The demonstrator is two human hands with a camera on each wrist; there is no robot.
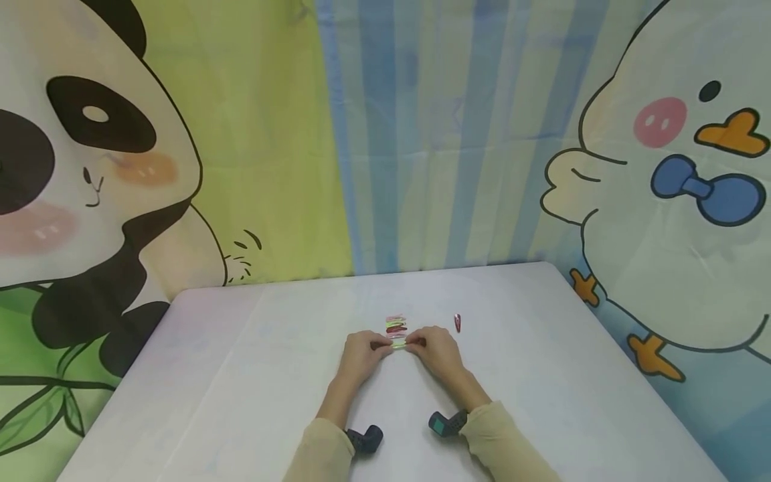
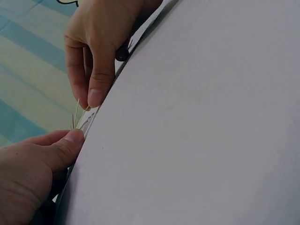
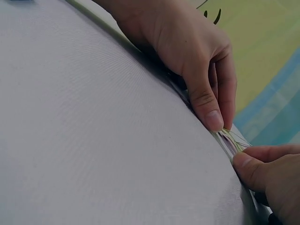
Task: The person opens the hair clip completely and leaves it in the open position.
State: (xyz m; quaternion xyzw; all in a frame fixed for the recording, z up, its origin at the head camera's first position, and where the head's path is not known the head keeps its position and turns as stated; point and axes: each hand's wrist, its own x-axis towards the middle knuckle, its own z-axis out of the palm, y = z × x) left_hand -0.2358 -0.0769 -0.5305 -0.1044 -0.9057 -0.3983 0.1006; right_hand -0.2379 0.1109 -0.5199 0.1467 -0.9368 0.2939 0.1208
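My left hand (image 1: 361,355) and right hand (image 1: 442,351) face each other over the white table. Between them lies a thin yellow-green hair clip (image 1: 399,346), each hand pinching one end with thumb and forefinger. Just beyond the fingertips, a column of several pink, yellow-green and red hair clips (image 1: 395,328) lies side by side. To the right, apart from the column, is a single red snap hair clip (image 1: 458,323). The left wrist view shows my left hand (image 2: 51,164) below the right hand (image 2: 96,51); from both wrists the clips are seen nearly edge-on and partly hidden.
The white table (image 1: 253,402) extends to both sides of the forearms. Dark wrist devices (image 1: 366,440) sit on both wrists near the cuffs. Behind the table's far edge hangs a printed curtain (image 1: 421,134) with a panda and a chick.
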